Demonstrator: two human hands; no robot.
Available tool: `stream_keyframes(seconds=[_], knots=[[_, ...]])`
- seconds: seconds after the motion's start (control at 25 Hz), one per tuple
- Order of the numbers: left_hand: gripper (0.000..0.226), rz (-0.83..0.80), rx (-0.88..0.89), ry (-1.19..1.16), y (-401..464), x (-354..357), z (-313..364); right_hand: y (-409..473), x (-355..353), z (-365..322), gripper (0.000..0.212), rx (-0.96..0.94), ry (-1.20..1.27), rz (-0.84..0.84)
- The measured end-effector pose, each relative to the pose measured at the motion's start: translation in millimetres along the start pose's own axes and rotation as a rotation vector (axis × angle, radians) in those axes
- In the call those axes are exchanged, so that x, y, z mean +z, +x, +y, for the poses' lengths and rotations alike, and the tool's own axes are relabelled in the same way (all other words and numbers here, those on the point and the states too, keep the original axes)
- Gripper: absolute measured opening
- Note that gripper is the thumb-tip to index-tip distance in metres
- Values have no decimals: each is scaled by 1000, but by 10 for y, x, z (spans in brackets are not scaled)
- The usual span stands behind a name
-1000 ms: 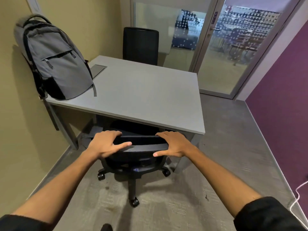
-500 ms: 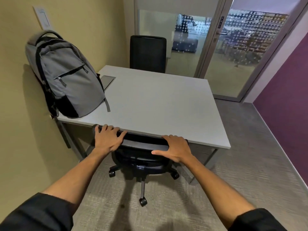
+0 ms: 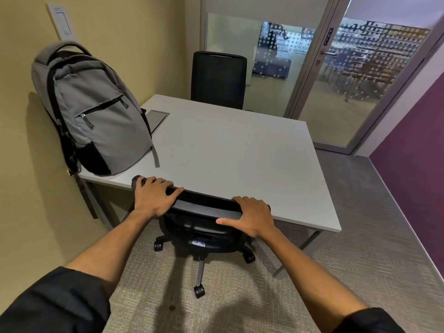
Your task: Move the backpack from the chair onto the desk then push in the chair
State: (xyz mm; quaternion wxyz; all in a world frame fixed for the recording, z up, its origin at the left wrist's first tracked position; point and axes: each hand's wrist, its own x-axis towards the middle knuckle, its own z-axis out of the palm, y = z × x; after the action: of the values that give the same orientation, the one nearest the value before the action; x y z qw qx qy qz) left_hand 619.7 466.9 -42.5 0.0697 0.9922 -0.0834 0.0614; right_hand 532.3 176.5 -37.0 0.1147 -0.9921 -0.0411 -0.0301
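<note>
A grey backpack [image 3: 96,114] with black straps stands upright on the left end of the grey desk [image 3: 235,152], leaning against the yellow wall. The black office chair [image 3: 204,207] sits at the desk's near edge, its seat under the desktop and its backrest top touching the edge. My left hand [image 3: 153,195] grips the left end of the backrest top. My right hand [image 3: 249,217] grips the right end, thumb pointing left. The wheeled base [image 3: 199,260] shows below.
A second black chair [image 3: 218,80] stands at the far side of the desk. A glass door [image 3: 355,87] and glass wall close the back; a purple wall [image 3: 413,145] runs along the right. Grey carpet lies around the desk. A cable hatch [image 3: 157,116] is set in the desktop.
The chair has rolled forward until its backrest meets the desk edge, with both hands staying on it. My view has come closer to the desk and risen.
</note>
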Motion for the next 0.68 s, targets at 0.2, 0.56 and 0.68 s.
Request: stream_keyframes(seconds=[0.2, 0.56, 0.68], knots=[[78, 15, 2, -15, 140, 22, 6, 166, 5, 45, 103, -7, 9, -6], [70, 57, 7, -4, 170, 46, 1, 228, 31, 68, 104, 3, 6, -7], [71, 8, 5, -6, 128, 21, 14, 209, 3, 41, 105, 21, -3, -46]])
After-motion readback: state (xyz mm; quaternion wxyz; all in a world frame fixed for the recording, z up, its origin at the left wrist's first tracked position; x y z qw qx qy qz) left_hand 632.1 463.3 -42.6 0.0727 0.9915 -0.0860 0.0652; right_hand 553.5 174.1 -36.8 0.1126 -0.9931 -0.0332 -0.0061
